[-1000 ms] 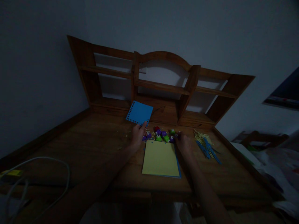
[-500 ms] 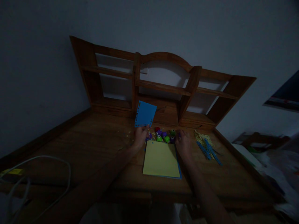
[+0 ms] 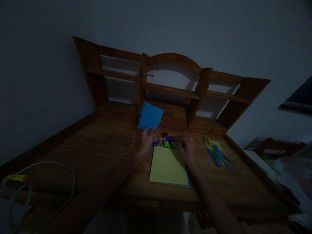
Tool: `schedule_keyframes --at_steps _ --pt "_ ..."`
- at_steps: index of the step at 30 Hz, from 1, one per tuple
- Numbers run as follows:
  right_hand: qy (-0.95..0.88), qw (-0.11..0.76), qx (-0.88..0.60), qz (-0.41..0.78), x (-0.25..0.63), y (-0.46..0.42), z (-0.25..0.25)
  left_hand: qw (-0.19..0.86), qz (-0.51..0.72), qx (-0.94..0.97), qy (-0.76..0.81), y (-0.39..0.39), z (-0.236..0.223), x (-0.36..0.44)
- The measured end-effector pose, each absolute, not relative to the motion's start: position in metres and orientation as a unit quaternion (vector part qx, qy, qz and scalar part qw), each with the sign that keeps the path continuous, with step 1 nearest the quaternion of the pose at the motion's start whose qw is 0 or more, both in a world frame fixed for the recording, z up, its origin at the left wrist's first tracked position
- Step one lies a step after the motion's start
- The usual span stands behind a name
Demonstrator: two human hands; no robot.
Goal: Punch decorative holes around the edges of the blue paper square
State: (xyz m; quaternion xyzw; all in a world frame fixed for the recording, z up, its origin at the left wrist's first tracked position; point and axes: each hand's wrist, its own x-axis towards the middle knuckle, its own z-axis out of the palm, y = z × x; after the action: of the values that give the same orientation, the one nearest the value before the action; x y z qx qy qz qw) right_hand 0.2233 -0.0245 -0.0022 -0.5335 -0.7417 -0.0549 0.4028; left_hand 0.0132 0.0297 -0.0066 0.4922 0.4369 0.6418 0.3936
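Observation:
My left hand [image 3: 147, 140] pinches a blue sheet of paper [image 3: 151, 116] by its lower edge and holds it up above the desk. Punched holes run along the sheet's left and bottom edges. My right hand [image 3: 188, 149] is at the right end of a cluster of small toys with eyes, fingers curled over a green and dark bit there; what they grip is partly hidden. Among the toys are a green one [image 3: 166, 144], a purple one [image 3: 156, 141] and a red one [image 3: 164, 134]. Just in front lies a stack of yellow paper [image 3: 168, 167] with blue beneath.
Blue paper strips [image 3: 214, 157] and yellow punched strips [image 3: 208, 141] lie on the right of the wooden desk [image 3: 97, 148]. Small paper scraps are scattered left of the toys. A wooden shelf unit [image 3: 170, 90] stands behind. A white cable [image 3: 73, 177] loops at the left front.
My right hand has moved left, over the toys at the right end of the cluster. The blue sheet in my left hand has risen slightly.

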Motion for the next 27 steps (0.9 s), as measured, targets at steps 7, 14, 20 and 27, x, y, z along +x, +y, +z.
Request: schedule_keyframes --at_steps 7,14,20,27 --pt "-0.744 0.403 -0.529 -0.055 0.224 -0.024 -0.008 0.364 0.660 0.474 0.455 0.054 0.009 -0.006" --pt "-0.748 0.406 -0.523 -0.047 0.223 -0.022 -0.010 0.311 0.631 0.531 0.471 0.066 0.003 -0.021" --pt "-0.750 0.402 -0.524 -0.048 0.219 -0.024 -0.009 0.300 0.626 0.528 0.489 0.064 -0.009 -0.029" --pt "-0.760 0.344 -0.542 -0.102 0.217 -0.027 -0.009 0.323 0.658 0.452 0.508 0.078 -0.016 -0.042"
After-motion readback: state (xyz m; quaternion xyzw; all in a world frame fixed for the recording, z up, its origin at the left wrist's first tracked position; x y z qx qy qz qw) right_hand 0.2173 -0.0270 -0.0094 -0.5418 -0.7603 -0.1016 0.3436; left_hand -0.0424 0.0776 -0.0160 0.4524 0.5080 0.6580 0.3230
